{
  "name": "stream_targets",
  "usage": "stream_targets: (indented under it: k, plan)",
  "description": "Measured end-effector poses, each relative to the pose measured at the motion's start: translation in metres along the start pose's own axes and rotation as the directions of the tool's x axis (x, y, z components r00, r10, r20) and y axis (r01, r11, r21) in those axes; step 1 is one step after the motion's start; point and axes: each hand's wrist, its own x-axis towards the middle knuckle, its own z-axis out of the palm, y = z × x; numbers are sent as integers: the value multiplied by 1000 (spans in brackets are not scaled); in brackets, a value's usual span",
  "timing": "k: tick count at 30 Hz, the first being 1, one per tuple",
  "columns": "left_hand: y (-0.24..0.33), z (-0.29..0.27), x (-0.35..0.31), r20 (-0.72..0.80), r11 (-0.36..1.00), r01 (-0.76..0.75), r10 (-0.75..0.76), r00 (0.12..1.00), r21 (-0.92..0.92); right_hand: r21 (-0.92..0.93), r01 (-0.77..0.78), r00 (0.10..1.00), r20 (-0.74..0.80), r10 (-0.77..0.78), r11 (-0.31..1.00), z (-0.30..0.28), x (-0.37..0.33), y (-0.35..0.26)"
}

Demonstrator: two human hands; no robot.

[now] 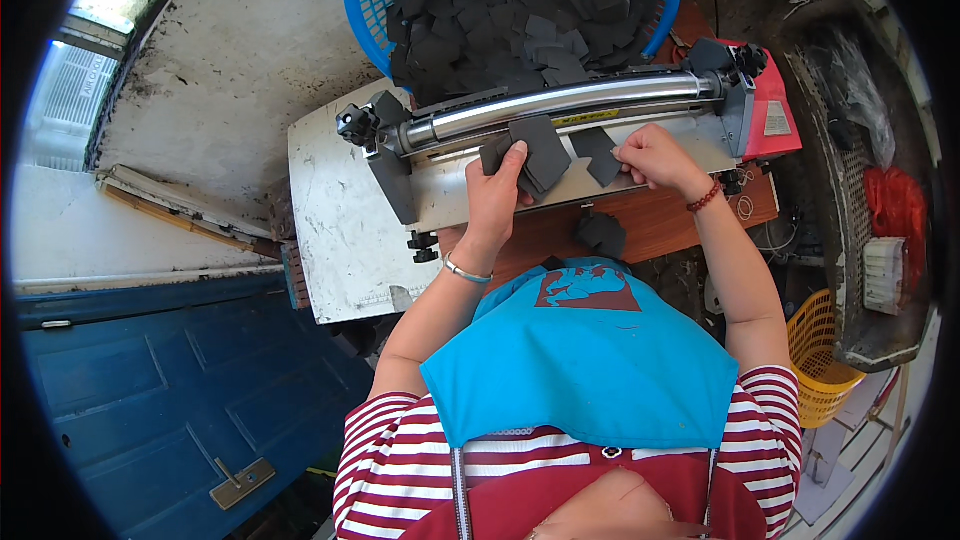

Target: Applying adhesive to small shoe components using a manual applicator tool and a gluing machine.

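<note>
My left hand [492, 192] grips a small stack of thin dark grey sheet pieces [541, 153], thumb on top, over the metal bed of a roller machine [440, 188]. To its right, my right hand [655, 158] pinches the edge of a single dark grey piece [597, 154] that lies flat on the bed, just in front of the rollers. A long shiny metal roller [570, 105] runs across the machine behind both hands. More dark pieces [601, 234] rest at the wooden table's front edge, near my apron.
Behind the machine stands a blue plastic basket [368, 2] heaped with dark pieces [520, 10]. Black knobs [358, 124] stick out at the machine's ends, with a red housing [770, 105] at the right. A white worktop [335, 210] adjoins on the left; a yellow basket [815, 360] sits lower right.
</note>
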Motion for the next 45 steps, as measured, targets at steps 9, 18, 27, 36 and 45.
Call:
stream_targets:
  k: [9, 18, 27, 36, 45]
  plan:
    - [-2, 15, -1, 22, 996, 49, -48, 999, -71, 263, 271, 958, 22, -287, 926, 42, -5, -21]
    - [-2, -3, -6, 117, 997, 54, -48, 992, -49, 280, 209, 976, -2, -217, 937, 30, -7, -15]
    - [-6, 3, -3, 92, 999, 52, -51, 994, -12, 163, 113, 990, -98, -98, 980, 24, 1, -10]
    - [-2, -5, 0, 74, 997, 69, -66, 995, -43, 147, 54, 989, 130, -74, 988, 5, -2, -7]
    - [-7, 18, -1, 106, 998, 49, -46, 993, -27, 296, 199, 976, 24, -215, 934, 28, -1, -15]
